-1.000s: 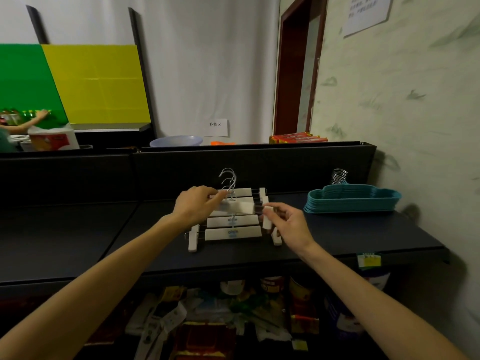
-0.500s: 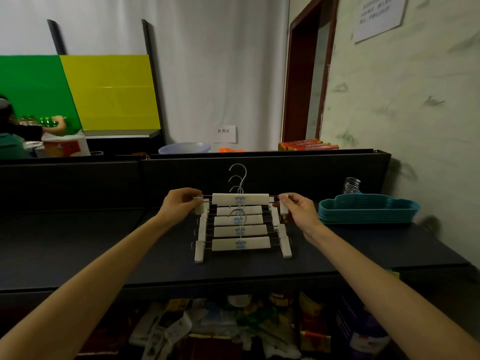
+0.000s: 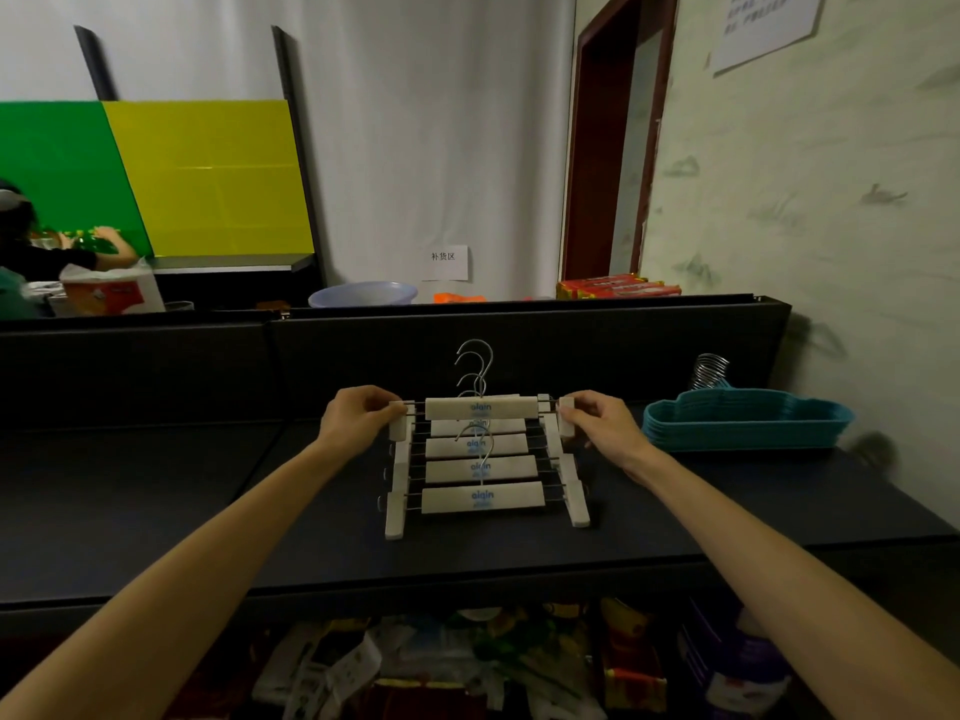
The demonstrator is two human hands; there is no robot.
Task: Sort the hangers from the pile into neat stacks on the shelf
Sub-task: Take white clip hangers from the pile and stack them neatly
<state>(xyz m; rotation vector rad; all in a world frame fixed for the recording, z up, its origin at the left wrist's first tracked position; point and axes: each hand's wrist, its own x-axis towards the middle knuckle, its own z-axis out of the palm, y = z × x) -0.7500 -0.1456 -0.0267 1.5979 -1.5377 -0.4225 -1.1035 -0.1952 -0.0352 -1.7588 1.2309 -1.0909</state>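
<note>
Item 1. White clip hanger (image 3: pixel 479 407), topmost of its lot: white bar printed with blue lettering, thin metal rod, a white clip at each end, steel hook rising behind. Held level just above the rear of the white stack; whether it touches the hanger beneath cannot be told. Held by both ends, presumably so it can be squared with the ones below before release

Item 2. Stack of white clip hangers (image 3: pixel 483 498): at least four more of the same kind lying flat on the shelf (image 3: pixel 156 511), each stepped a little further forward than the one behind it, hooks pointing to the back panel. The overlap keeps the clips in two lines, left and right

Item 3. Left hand (image 3: pixel 358 415): at the held hanger's left end, fingers curled round the clip there, its grip closed on the hanger

Item 4. Right hand (image 3: pixel 597 423): at the held hanger's right end, thumb and fingertips pinching that clip; grip likewise closed on the hanger

Item 5. Stack of teal plastic hangers (image 3: pixel 748 418): to the right of the white stack, well apart from it, nested tightly with their wire hooks (image 3: pixel 710 368) bunched at the rear. Judged a finished stack, kept separate by kind

Item 6. Lower shelf contents (image 3: pixel 467 667): mixed packaged goods below the white stack, too dark to identify

Item 7. Pile of unsorted hangers: not identifiable in view
</note>
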